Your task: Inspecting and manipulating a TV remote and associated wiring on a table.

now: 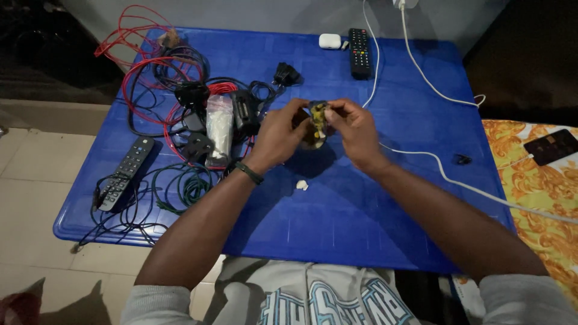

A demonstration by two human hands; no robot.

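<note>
above the blue table (pixel 361 204), a small yellowish part (pixel 318 118) pinched between left hand (pixel 278 135) and right hand (pixel 355 129)

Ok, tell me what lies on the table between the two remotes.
In the head view, between the grey remote and the black remote lie tangled red and black cables, black plugs and a clear plastic bag.

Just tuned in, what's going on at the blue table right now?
A person holds a small yellowish part in both hands, left hand and right hand pinching it above the blue table. A tangle of red and dark cables with black plugs lies to the left, beside a remote. A second remote and a white cable lie further off.
</note>
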